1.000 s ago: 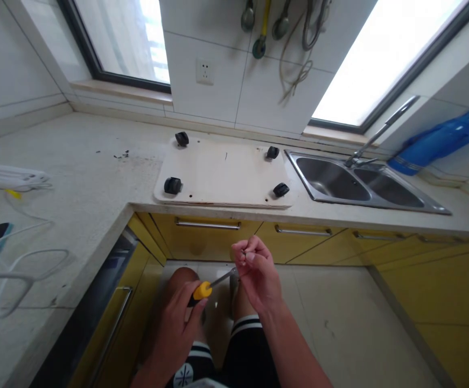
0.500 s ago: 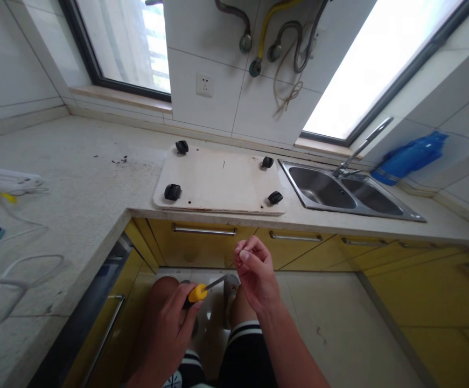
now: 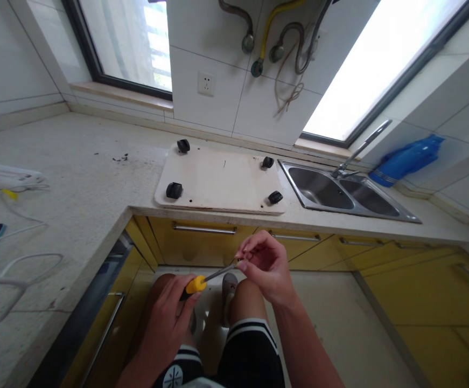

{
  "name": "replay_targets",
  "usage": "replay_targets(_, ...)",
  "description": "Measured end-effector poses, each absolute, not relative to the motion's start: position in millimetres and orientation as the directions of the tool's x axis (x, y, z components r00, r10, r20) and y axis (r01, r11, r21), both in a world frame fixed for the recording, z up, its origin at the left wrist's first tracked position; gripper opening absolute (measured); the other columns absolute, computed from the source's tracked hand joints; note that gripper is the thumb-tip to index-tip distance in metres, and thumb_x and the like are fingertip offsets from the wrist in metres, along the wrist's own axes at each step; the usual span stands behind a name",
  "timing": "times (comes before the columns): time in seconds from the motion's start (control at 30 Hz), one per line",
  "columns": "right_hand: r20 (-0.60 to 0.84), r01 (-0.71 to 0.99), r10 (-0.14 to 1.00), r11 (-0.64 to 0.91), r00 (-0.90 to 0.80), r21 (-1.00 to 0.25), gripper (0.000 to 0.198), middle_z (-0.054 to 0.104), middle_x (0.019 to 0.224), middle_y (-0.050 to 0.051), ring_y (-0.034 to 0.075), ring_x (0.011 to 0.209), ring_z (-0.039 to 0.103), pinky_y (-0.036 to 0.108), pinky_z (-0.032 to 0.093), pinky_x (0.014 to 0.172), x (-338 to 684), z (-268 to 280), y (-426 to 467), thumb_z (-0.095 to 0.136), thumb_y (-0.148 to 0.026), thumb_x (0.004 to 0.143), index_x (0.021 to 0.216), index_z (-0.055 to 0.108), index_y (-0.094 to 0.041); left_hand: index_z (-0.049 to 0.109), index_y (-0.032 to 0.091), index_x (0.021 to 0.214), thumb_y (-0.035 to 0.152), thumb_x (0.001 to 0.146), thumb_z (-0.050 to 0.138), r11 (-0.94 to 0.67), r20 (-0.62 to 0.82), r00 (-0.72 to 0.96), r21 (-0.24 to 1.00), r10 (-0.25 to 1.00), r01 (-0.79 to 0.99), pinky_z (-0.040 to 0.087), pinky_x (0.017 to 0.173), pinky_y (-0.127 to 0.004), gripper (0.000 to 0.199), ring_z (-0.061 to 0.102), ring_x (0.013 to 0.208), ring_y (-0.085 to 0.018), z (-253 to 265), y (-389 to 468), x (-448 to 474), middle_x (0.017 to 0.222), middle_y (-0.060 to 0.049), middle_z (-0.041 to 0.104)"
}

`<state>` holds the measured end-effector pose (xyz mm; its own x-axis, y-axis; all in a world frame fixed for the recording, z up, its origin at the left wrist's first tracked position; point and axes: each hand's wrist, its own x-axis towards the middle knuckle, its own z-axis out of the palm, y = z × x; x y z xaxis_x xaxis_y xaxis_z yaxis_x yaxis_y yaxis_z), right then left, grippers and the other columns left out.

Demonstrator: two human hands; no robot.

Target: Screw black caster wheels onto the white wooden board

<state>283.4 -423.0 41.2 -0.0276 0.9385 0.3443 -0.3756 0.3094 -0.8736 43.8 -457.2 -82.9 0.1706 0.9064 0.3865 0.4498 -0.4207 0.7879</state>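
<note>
My left hand [image 3: 174,310] is closed round the yellow and black handle of a screwdriver [image 3: 196,284], its shaft pointing up and to the right. At the shaft's tip, my right hand [image 3: 267,265] has its thumb and fingertips close together around something tiny, too small to name. Both hands are held above my knees, in front of the yellow drawers. Beyond them a white board [image 3: 222,180] lies on the counter, with black casters at its corners, such as the front left caster [image 3: 174,190] and the front right caster [image 3: 275,197].
A double steel sink [image 3: 319,187] with a tap [image 3: 363,148] is right of the board. A blue bag [image 3: 407,159] lies beyond it. Dark crumbs [image 3: 121,158], a white power strip [image 3: 6,177] and a white cable [image 3: 24,257] are on the left counter.
My right hand has turned and its fingers have spread somewhat. The screwdriver's tip has risen to meet my right fingertips; before, it was apart from them.
</note>
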Motion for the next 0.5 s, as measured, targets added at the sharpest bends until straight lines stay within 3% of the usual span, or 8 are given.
replay_targets(0.23, 0.410, -0.308, 0.907, 0.365, -0.096, -0.878, 0.028, 0.077, 0.095, 0.000, 0.007, 0.086, 0.075, 0.015, 0.061, 0.080, 284, 51, -425, 0.090, -0.005, 0.084, 0.101, 0.081, -0.025, 0.072, 0.030, 0.125, 0.040, 0.112, 0.062, -0.463, 0.432, 0.183, 0.741, 0.883, 0.486, 0.060, 0.097, -0.031, 0.020, 0.077, 0.109, -0.021, -80, -455, 37, 0.117, -0.001, 0.080)
replay_targets(0.5, 0.382, -0.234, 0.910, 0.341, -0.159, -0.911, 0.037, 0.077, 0.097, 0.000, 0.007, 0.085, 0.073, 0.015, 0.061, 0.081, 289, 57, -428, 0.090, 0.000, 0.080, 0.104, 0.081, -0.026, 0.072, 0.030, 0.127, 0.039, 0.112, 0.062, -0.483, 0.441, 0.209, 0.723, 0.873, 0.494, 0.060, 0.097, -0.033, 0.020, 0.076, 0.109, -0.022, -74, -453, 32, 0.117, -0.002, 0.079)
